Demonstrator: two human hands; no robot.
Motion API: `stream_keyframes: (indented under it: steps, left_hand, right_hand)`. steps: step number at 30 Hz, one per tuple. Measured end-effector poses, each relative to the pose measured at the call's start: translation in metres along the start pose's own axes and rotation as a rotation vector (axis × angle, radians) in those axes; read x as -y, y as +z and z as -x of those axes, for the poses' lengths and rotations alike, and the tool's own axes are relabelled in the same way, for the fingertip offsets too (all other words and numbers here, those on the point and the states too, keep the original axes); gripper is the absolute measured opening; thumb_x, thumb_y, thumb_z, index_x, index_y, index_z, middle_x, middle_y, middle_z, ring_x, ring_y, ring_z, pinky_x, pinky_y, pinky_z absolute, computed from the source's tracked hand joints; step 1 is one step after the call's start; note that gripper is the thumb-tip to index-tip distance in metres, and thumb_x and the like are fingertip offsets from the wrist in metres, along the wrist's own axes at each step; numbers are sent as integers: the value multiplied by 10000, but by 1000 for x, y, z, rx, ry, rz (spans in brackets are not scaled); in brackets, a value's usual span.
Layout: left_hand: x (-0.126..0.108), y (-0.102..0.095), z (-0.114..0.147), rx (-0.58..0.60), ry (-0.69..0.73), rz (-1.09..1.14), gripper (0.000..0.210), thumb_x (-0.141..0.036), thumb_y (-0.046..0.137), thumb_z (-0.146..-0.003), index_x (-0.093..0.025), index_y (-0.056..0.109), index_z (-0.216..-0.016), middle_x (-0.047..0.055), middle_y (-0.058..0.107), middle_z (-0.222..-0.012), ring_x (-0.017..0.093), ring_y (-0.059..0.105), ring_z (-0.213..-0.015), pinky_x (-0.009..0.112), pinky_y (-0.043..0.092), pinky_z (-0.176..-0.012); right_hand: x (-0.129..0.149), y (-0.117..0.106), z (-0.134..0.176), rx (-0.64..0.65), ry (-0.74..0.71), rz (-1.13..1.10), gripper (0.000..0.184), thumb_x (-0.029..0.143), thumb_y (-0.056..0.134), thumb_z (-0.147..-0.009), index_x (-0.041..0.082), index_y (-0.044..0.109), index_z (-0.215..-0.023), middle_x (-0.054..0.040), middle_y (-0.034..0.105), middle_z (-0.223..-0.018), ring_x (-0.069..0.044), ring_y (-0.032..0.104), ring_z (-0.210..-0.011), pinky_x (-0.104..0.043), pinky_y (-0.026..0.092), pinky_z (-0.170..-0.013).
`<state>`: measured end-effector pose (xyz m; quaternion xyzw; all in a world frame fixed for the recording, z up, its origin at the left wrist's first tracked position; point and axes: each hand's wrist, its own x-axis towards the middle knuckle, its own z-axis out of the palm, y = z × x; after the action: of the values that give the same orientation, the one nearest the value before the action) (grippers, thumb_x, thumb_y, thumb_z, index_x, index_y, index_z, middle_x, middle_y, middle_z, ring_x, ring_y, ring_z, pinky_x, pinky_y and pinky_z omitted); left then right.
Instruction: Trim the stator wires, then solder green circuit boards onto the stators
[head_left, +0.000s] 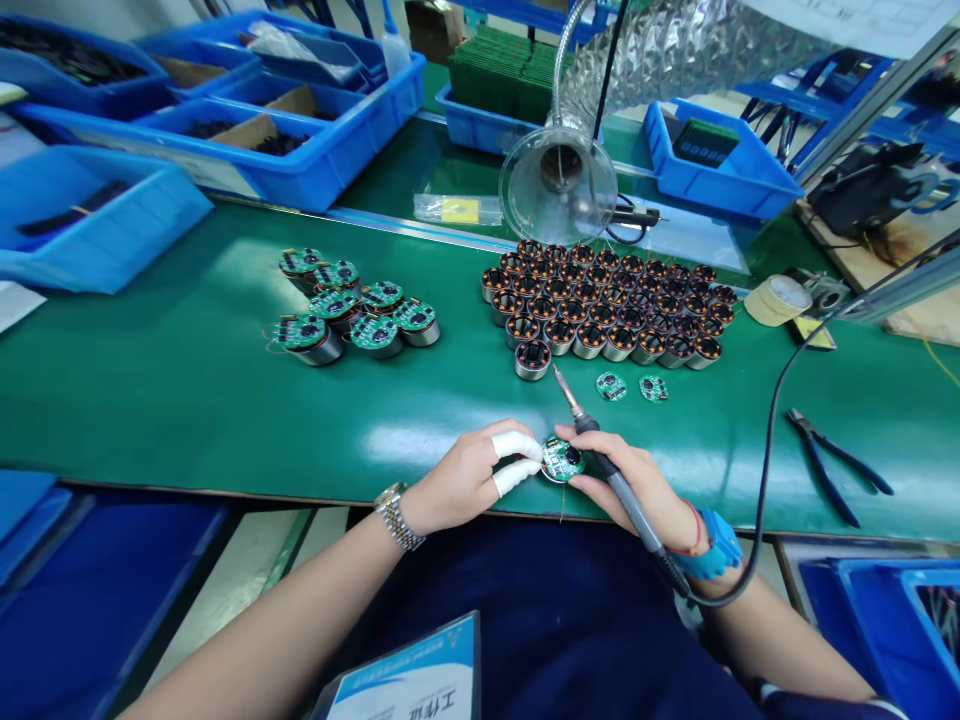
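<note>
Near the table's front edge, my left hand (484, 475), with white covers on two fingers, pinches the left rim of a round green circuit board (561, 458). A thin wire hangs below this board; whether a motor stator sits under it I cannot tell. My right hand (634, 480) has the soldering iron (626, 500) lying across it, tip pointing up and left, away from the board. Its thumb and a finger also touch the board's right side. Just beyond the iron's tip stands a single motor stator (532, 360). Two loose round boards (611, 387) lie to the right.
Rows of copper-wound stators (600, 310) stand beyond my hands, under a clear fume hood (559, 185). Board-topped stators (352, 305) are grouped at left. Pliers (832, 465) lie at right, near the iron's black cable (769, 460). Blue bins (315, 170) line the back.
</note>
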<state>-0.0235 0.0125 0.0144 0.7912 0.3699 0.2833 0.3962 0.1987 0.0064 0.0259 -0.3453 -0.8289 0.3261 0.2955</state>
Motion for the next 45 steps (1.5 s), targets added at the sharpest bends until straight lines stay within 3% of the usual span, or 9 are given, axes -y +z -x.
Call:
stream_keyframes:
  steps: [9,11,13,15,18,23,45]
  left_hand:
    - [-6,-3,-8,3,-31,45,80,-175,491,-788,-184,570,-784,40,590,-855,134,553,-762,257,445,-723]
    - [-8,-3,-8,0,-37,40,73,-159,499,-774,-177,569,-761,41,592,-843,131,556,-750,248,443,-715]
    - [-10,-3,-9,-6,-44,32,71,-142,506,-759,-173,567,-741,41,597,-835,130,558,-740,245,440,-706]
    - [-12,-3,-9,-7,-55,27,73,-131,509,-747,-171,569,-739,41,602,-833,131,560,-734,246,440,-698]
    - [-14,-4,-10,0,-78,26,83,-127,503,-741,-168,575,-741,44,610,-825,138,563,-734,253,442,-699]
    - [-16,-5,-12,10,-101,-2,96,-117,501,-726,-168,581,-713,34,605,-788,135,550,-703,247,438,-668]
    - [-16,-5,-12,11,-88,-37,107,-107,494,-724,-144,594,-713,30,608,-768,123,546,-683,241,437,-649]
  right_hand:
    - [5,-5,1,-26,-17,19,414,171,574,-793,210,429,-1179,-119,534,-1252,-197,502,-1166,-378,425,-980]
    - [10,-11,4,-95,-50,32,368,129,572,-784,218,482,-1129,-101,596,-1155,-199,554,-1090,-380,458,-933]
    - [17,-17,7,-169,-83,48,348,83,550,-779,222,528,-1097,-63,656,-930,-176,620,-884,-343,515,-791]
    - [26,-25,10,-208,-123,71,394,76,551,-763,217,538,-1130,-33,624,-746,-156,594,-697,-311,507,-641]
    - [40,-32,12,-211,-171,80,437,84,551,-738,201,541,-1159,-34,572,-681,-153,532,-621,-315,461,-563]
    - [51,-31,10,-130,-158,43,336,54,522,-711,175,616,-1010,-12,502,-573,-132,458,-537,-299,410,-515]
    - [46,-28,8,-59,-151,60,305,48,531,-707,127,625,-986,-25,514,-587,-141,474,-566,-301,391,-531]
